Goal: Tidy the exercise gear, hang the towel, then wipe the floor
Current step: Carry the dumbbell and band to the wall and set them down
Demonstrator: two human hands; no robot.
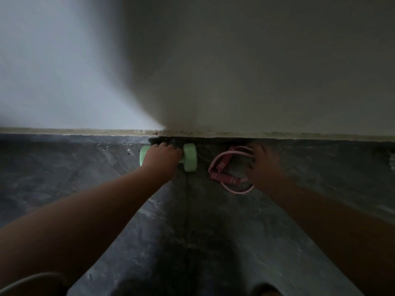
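Observation:
A mint-green dumbbell [189, 157] lies on the dark floor against the base of the wall. My left hand [161, 155] is curled round its middle bar, so only the two end weights show. To the right lies a pink skipping rope [222, 168] with dark pink handles, coiled in loops. My right hand [265, 162] rests on the right side of the coil, its fingers over the cord near the wall; the dim light hides whether they grip it.
A pale wall [64, 71] rises straight ahead above a light skirting strip [85, 131]. Dark marbled floor [203, 231] stretches towards me, with a tile joint running down the middle. A grey curved cord [32, 278] shows at the bottom left.

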